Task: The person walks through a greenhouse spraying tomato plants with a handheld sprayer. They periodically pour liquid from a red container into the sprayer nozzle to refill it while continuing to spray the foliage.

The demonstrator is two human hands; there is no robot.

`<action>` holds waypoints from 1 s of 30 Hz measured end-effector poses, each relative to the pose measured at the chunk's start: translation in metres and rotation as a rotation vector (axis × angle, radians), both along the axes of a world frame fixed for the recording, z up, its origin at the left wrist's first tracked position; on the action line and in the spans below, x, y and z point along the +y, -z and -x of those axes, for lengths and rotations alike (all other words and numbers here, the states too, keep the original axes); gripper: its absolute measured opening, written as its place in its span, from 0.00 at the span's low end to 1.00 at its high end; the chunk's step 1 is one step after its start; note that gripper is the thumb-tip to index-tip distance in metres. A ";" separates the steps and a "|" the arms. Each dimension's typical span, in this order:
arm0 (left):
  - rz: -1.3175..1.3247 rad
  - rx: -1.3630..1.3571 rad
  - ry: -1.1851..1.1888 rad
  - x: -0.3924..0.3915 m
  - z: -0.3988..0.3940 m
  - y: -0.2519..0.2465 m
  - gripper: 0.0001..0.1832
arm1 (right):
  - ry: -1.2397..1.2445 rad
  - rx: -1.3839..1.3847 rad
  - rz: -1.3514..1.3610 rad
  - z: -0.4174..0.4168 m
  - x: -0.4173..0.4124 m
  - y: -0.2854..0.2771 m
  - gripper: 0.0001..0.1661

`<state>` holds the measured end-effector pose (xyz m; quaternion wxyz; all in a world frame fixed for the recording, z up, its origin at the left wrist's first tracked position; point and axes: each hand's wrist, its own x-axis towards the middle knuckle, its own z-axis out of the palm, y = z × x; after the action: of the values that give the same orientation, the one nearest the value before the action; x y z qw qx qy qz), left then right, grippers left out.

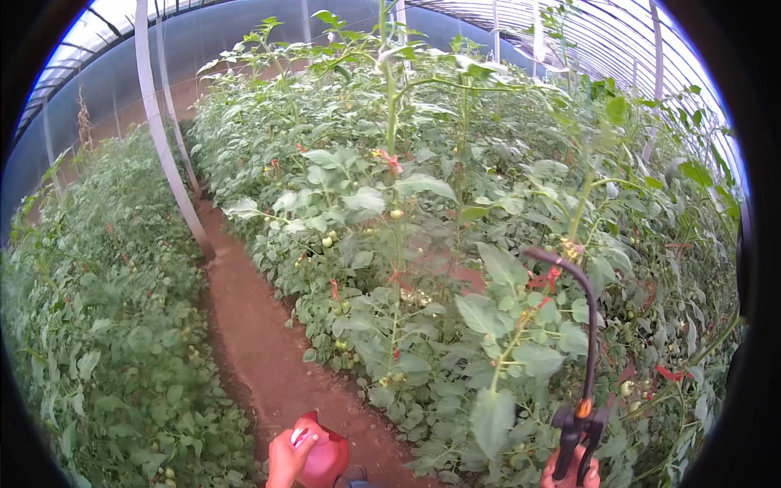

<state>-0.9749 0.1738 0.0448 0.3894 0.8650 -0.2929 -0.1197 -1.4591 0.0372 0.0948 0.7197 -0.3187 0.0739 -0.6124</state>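
My left hand grips a red, jagged-edged piece that looks like thin plastic, low over the dirt path. Something small and white shows by its thumb. At the lower right, my right hand is closed around the black trigger handle of what looks like a sprayer wand. An orange collar joins the handle to a dark tube, which rises and hooks left at the top. The hooked end is among tomato plants, close to a stem with yellow flowers and red ties.
A dirt path runs between the plant rows, with a leaning pale post at its left edge. Another tomato row fills the left side. Green tomatoes hang low. Overhead is a ribbed greenhouse roof. A shoe shows below.
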 end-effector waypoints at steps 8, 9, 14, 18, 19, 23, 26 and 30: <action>-0.007 -0.014 0.064 -0.005 -0.103 0.007 0.24 | -0.166 0.553 -0.105 -0.191 0.009 -0.085 0.49; 0.001 -0.031 0.075 -0.004 -0.116 0.006 0.25 | -0.166 0.494 -0.031 -0.205 0.007 -0.085 0.47; -0.016 -0.092 0.112 0.009 -0.172 0.019 0.25 | -0.150 0.275 0.083 -0.252 -0.020 -0.060 0.49; 0.154 0.131 0.214 0.018 -0.200 0.022 0.18 | -0.136 0.134 0.138 -0.294 -0.027 -0.085 0.56; 0.229 0.193 0.215 0.015 -0.200 0.012 0.17 | -0.173 0.093 0.171 -0.303 -0.028 -0.084 0.61; 0.177 0.093 0.209 0.022 -0.234 0.048 0.16 | -0.231 0.258 -0.284 -0.350 -0.009 -0.102 0.51; 0.135 0.011 0.204 0.013 -0.241 0.051 0.16 | -0.442 0.376 -0.142 -0.353 0.002 -0.077 0.48; 0.143 0.031 -0.035 0.006 -0.232 0.015 0.19 | -0.792 0.617 -0.165 -0.394 0.001 -0.106 0.39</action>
<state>-0.7430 0.1803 0.0300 0.4567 0.8380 -0.2796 -0.1049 -1.0652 0.0383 0.2010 0.8640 -0.4305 0.2046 -0.1621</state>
